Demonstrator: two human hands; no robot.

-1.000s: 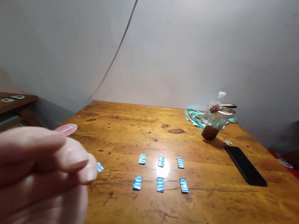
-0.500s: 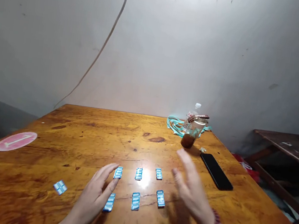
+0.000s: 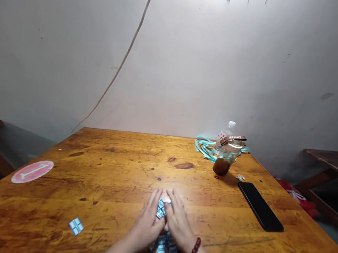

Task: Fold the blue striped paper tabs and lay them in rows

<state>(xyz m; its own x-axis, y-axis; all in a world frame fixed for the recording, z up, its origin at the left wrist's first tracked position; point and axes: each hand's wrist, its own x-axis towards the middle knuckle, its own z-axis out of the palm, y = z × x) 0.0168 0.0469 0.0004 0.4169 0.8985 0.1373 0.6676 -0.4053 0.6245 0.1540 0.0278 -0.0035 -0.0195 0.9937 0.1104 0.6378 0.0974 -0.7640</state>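
Note:
My left hand (image 3: 146,222) and my right hand (image 3: 180,225) lie close together on the table, fingers stretched forward and slightly cupped. Between them sit small blue-and-white cards (image 3: 161,209), drawn into a tight group. More of these cards show below the palms, near the wrists; my hands hide the rest. Both hands touch the group from its two sides, and neither is closed round a card. Off to the left, a separate blue-and-white square (image 3: 76,226) lies flat, apart from both hands.
On the wooden table (image 3: 126,158), a black phone (image 3: 260,207) lies to the right. A strapped cup with brown liquid (image 3: 222,166), a clear bottle (image 3: 231,124) and a turquoise strap (image 3: 205,147) are farther back. A pink oval sign (image 3: 33,172) lies at left.
Both hands have moved inward from either side and now nearly meet. The cards that lay spread in two rows are bunched between them. The separate square stays apart.

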